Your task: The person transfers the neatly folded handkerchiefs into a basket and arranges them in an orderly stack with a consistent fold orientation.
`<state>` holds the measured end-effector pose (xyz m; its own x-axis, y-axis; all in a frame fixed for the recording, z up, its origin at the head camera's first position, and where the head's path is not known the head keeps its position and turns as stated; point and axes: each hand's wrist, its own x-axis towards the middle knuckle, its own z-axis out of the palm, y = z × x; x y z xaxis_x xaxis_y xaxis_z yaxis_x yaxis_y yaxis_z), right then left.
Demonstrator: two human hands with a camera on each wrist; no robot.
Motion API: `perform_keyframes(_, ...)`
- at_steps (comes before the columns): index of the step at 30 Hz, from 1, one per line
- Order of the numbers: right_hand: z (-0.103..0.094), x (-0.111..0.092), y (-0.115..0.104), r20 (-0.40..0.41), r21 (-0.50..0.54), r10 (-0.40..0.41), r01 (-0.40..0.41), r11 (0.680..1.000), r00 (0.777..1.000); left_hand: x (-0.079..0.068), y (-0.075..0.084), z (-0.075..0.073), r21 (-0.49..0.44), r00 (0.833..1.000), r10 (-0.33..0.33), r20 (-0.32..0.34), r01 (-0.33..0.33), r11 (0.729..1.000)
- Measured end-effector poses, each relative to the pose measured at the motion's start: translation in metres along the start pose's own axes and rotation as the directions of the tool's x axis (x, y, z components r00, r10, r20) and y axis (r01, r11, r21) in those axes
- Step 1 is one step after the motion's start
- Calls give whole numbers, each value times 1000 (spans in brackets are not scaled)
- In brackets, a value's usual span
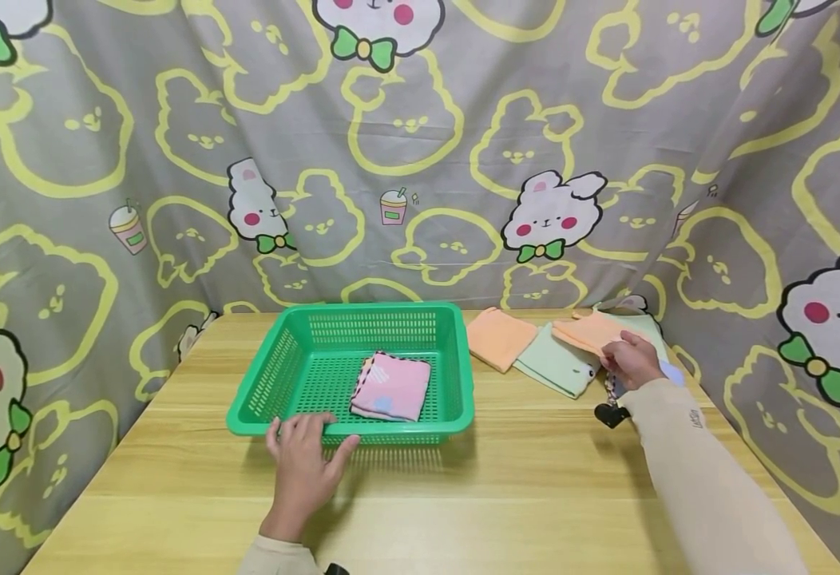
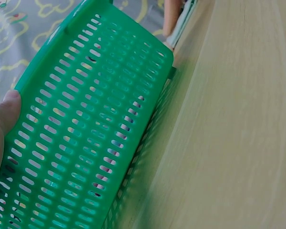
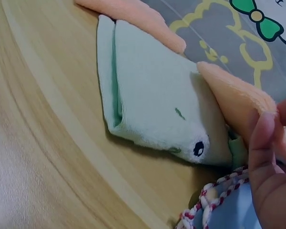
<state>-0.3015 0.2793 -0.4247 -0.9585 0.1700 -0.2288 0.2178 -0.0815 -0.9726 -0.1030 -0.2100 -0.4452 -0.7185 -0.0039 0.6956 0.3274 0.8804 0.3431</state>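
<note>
My left hand (image 1: pixel 303 463) holds the near rim of a green plastic basket (image 1: pixel 253 382), fingers over the edge and thumb (image 2: pixel 9 112) against the outside. Inside the basket lies a folded pink cloth (image 1: pixel 394 387) with a checked border. Off to the right, my right hand (image 1: pixel 633 361) pinches a folded orange cloth (image 3: pixel 238 98) between thumb and fingers, raised at one side. A folded light green cloth (image 3: pixel 150 81) with an embroidered eye lies beside it. Below the right hand is a light blue cloth (image 3: pixel 236 210) with a red-and-white braided edge, partly hidden.
Another folded orange cloth (image 1: pixel 501 339) lies just right of the basket. A further pale green cloth (image 1: pixel 639 326) is behind the right hand. The wooden table (image 1: pixel 521 487) meets a patterned curtain (image 1: pixel 420 152) at the back and sides.
</note>
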Motion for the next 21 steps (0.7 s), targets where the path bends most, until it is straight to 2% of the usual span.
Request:
perform_keyframes(4, 2, 2, -2, -59, -26, -29, 27, 999, 998, 0, 0, 0, 4, 1000, -3, 3, 3, 1000)
perform_keyframes(9, 5, 4, -2, -130, -189, -83, 57, 980, 988, 0, -1, 1, 4, 1000, -1, 3, 1, 1000)
perform_keyframes(12, 6, 4, -3, -121, -252, -84, 51, 966, 989, 0, -1, 1, -1, 1000, 3, -2, -3, 1000)
perform_keyframes(15, 6, 2, -5, -67, -278, -72, 50, 959, 995, -1, -1, 1, -3, 1000, 6, -8, -6, 1000)
perform_keyframes(18, 6, 0, -6, -35, -278, -71, 58, 959, 997, -1, -1, 0, -5, 1000, 5, -6, -5, 1000)
perform_keyframes(21, 6, -1, -7, -42, -269, -79, 65, 961, 996, -1, -1, 0, -3, 1000, 1, -3, -1, 1000)
